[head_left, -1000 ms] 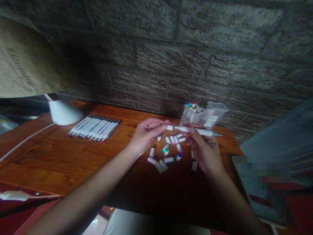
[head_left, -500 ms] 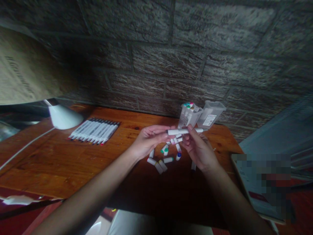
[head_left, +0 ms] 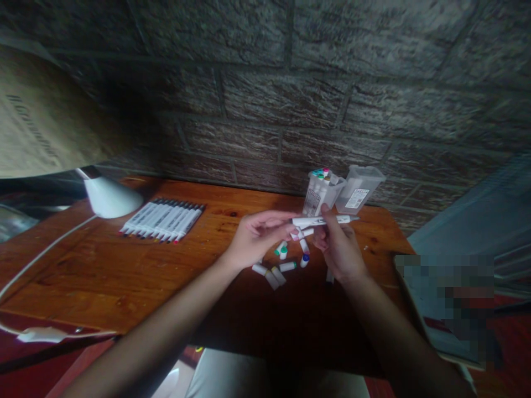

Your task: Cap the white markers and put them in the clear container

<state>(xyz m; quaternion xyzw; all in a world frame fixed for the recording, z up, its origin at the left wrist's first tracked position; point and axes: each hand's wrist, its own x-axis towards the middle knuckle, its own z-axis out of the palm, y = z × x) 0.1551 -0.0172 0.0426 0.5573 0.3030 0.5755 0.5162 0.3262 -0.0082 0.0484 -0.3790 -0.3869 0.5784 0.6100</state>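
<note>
Over the wooden table (head_left: 124, 276) both hands hold one white marker (head_left: 321, 220) level. My right hand (head_left: 338, 249) grips its barrel with curled fingers. My left hand (head_left: 257, 235) pinches its left end, where a white cap sits on it. Below the hands lie several loose white caps (head_left: 286, 265) with coloured ends. Behind them stands a clear plastic box (head_left: 321, 193) with markers upright in it, and a second clear box (head_left: 359, 190) beside it.
A row of several capped markers (head_left: 164, 220) lies at the back left, next to a white lamp base (head_left: 108, 196) with its cord. A cardboard box (head_left: 37, 121) is at far left, a brick wall behind, a blurred flat object (head_left: 448, 309) at right.
My left hand has pushed the white cap onto the marker's left end. The marker and both hands have drawn together and shifted slightly left; the view has tilted a little.
</note>
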